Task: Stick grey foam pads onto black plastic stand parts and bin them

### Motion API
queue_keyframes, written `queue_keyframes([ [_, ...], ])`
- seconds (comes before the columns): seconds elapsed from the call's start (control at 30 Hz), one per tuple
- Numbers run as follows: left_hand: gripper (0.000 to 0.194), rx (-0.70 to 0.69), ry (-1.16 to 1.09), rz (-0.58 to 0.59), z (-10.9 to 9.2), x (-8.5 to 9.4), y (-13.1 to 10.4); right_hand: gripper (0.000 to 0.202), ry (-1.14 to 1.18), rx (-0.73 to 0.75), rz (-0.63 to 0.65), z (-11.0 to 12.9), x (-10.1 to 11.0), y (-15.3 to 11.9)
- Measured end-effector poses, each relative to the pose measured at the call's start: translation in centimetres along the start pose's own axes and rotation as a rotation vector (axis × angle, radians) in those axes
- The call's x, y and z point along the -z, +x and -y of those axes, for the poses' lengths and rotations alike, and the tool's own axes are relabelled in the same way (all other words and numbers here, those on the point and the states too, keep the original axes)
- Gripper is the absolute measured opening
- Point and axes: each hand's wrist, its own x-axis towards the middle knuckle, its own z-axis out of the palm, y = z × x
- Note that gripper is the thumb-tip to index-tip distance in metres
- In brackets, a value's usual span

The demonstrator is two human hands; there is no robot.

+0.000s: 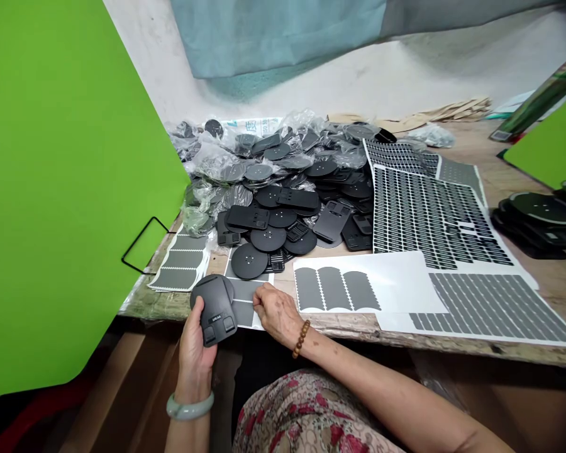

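My left hand (pixel 195 343) grips a black plastic stand (pixel 216 308) with a round base and two raised pads, held just over the table's front edge. Beside it, my right hand (pixel 277 313) rests at the edge of a sheet of grey stickers (pixel 243 302), its fingers curled together; whether they pinch anything is too small to tell. Just behind the hands lies a round black disc (pixel 249 260), at the front of a heap of similar black parts (pixel 283 218). To the right is a white sheet with three grey stickers (pixel 334 289).
Plastic-wrapped parts (pixel 259 171) fill the back. Sheets of small black labels (pixel 434 217) and grey stickers (pixel 495 308) lie right. More grey sheets (pixel 183 261) are at left, near a green panel (pixel 75 189) and a black wire loop (pixel 139 245). Stacked black stands (pixel 540 220) sit far right.
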Motion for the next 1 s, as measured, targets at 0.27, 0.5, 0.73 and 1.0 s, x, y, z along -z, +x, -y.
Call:
queue_keyframes([
  [0.27,0.020,-0.017,0.001,0.006,0.2,0.3,0.6,0.011,0.396,0.046,0.162,0.5,3.4,-3.2],
  [0.5,0.037,-0.055,0.116,0.167,0.1,-1.0,-2.1,0.014,0.758,-0.118,0.098,-0.2,8.3,-5.2],
  [0.73,0.045,-0.026,0.151,0.359,3.1,-3.9,-6.3,0.022,0.976,-0.249,-0.189,-0.6,7.9,-5.4],
  [1.0,0.041,-0.021,0.214,0.391,5.8,-4.9,-8.1,0.023,1.065,-0.328,-0.173,-1.0,7.1,-6.3],
])
